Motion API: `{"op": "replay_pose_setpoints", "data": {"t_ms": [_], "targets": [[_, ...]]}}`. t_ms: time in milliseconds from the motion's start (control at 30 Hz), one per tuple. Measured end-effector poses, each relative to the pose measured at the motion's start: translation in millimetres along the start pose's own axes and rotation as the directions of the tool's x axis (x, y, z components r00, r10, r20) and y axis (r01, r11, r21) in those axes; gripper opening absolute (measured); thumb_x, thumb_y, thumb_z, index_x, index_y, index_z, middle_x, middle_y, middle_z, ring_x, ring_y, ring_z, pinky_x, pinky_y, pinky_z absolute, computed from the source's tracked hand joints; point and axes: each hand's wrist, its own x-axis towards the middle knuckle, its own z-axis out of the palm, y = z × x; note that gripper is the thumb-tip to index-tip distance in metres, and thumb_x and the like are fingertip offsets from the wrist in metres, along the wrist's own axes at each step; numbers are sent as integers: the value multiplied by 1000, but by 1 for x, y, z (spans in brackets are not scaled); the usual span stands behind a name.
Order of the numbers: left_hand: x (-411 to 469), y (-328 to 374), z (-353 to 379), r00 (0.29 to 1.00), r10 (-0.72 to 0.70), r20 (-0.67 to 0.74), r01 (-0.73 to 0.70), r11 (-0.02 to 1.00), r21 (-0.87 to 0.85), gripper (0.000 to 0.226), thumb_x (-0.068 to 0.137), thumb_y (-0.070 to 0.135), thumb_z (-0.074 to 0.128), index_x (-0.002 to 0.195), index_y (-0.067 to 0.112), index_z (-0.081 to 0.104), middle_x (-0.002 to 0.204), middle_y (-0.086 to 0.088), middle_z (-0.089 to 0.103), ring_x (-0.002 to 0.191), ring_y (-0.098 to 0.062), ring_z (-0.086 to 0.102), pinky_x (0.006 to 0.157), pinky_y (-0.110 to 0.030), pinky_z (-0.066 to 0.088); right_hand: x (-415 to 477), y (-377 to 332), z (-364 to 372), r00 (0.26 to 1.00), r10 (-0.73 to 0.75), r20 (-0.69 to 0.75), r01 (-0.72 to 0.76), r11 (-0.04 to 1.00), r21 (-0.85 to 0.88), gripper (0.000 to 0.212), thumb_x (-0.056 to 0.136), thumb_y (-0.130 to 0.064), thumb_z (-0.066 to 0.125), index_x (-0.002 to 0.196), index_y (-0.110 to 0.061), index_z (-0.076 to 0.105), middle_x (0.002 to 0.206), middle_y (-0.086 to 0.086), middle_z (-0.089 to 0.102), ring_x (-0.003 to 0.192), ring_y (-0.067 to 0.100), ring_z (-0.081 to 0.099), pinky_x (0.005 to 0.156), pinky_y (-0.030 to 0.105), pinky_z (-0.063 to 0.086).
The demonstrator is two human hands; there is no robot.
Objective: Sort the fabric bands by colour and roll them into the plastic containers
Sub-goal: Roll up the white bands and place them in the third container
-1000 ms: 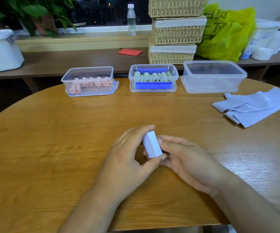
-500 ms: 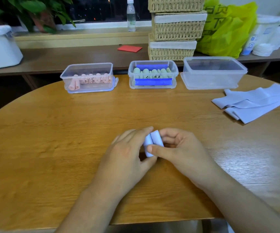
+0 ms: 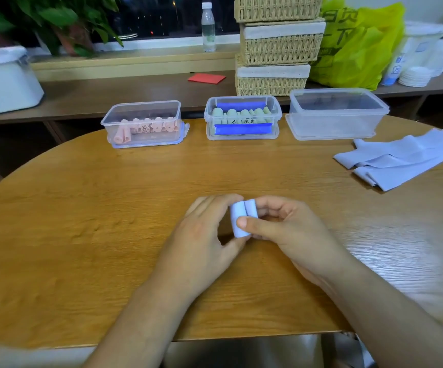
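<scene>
A round wooden table (image 3: 82,235) fills the view, its near edge hidden in the middle by two bare forearms that run out of the frame below. On the bench behind its far edge, a yellow-green bag (image 3: 358,46) and a stack of wicker baskets (image 3: 278,49) are both cut off by the top of the frame.

At the table's right edge lies a loose pile of lavender bands (image 3: 401,160), unrolled and overlapping, its far end cut off by the frame; how many there are cannot be told.

Three clear plastic containers stand in a row along the far edge. The right container (image 3: 334,123) is the largest. The left container (image 3: 177,112) holds pink rolls (image 3: 146,127). The middle container (image 3: 275,112) holds pale green rolls (image 3: 241,114) with a blue strip (image 3: 243,128) across the front that hides their lower parts; dark marks on them are too small to read.

Near the table's middle, toward the near edge, the left hand (image 3: 204,235) and right hand (image 3: 289,229) meet, both clamped on a rolled lavender band (image 3: 237,221). It stands between them: the left thumb under its near end, the left fingers behind its top, the right thumb pressed on its front, the right fingers curled behind. It shows as two pale cylinders side by side; whether one band or two cannot be told.
</scene>
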Motion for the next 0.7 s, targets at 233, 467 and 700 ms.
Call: {"op": "replay_pose_setpoints", "data": {"t_ms": [233, 467, 700], "targets": [[0, 10, -2, 996, -12, 92, 13, 1000, -13, 80, 86, 36, 85, 156, 31, 46, 147, 18, 54, 137, -3, 49, 115, -15, 32, -17, -12, -16, 992, 46, -116, -31, 991, 129, 23, 86, -13, 85, 109, -15, 81, 104, 13, 79, 94, 17, 73, 92, 35, 57], [62, 28, 26, 991, -55, 122, 63, 996, -68, 68, 93, 37, 77, 154, 34, 46, 140, 24, 54, 134, 3, 47, 112, -17, 35, -18, -61, -69, 982, -33, -185, 39, 999, 27, 21, 87, -14, 85, 107, -19, 80, 103, 6, 81, 96, 18, 76, 92, 35, 59], [148, 4, 94, 973, -161, 165, 177, 980, -88, 54, 97, 32, 71, 147, 30, 52, 132, 21, 54, 130, -7, 51, 112, -39, 46, 74, -114, -142, 949, -83, -305, 41, 989, -142, 14, 90, -11, 83, 102, -14, 77, 84, -3, 76, 86, 12, 73, 87, 28, 63]]}}
